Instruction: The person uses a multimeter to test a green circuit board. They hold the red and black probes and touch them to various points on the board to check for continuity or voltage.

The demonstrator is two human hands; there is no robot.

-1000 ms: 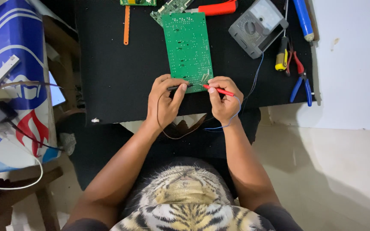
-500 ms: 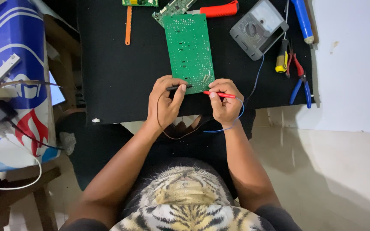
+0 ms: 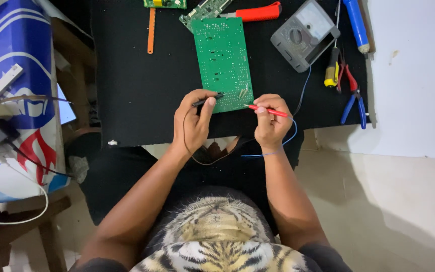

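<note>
Your left hand (image 3: pixel 193 123) pinches the black probe (image 3: pixel 208 99) and your right hand (image 3: pixel 270 123) pinches the red probe (image 3: pixel 265 110), both tips at the green circuit board's (image 3: pixel 222 60) near edge.

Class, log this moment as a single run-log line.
left hand: holds black probe | right hand: holds red probe | tips: near edge of green circuit board | grey multimeter: on black mat

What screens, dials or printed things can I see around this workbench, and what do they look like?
Grey multimeter: top right of the black mat, boxy, pale display window above a round dial.
Blue, white and red printed panel: far left, large, curved shapes.
</note>
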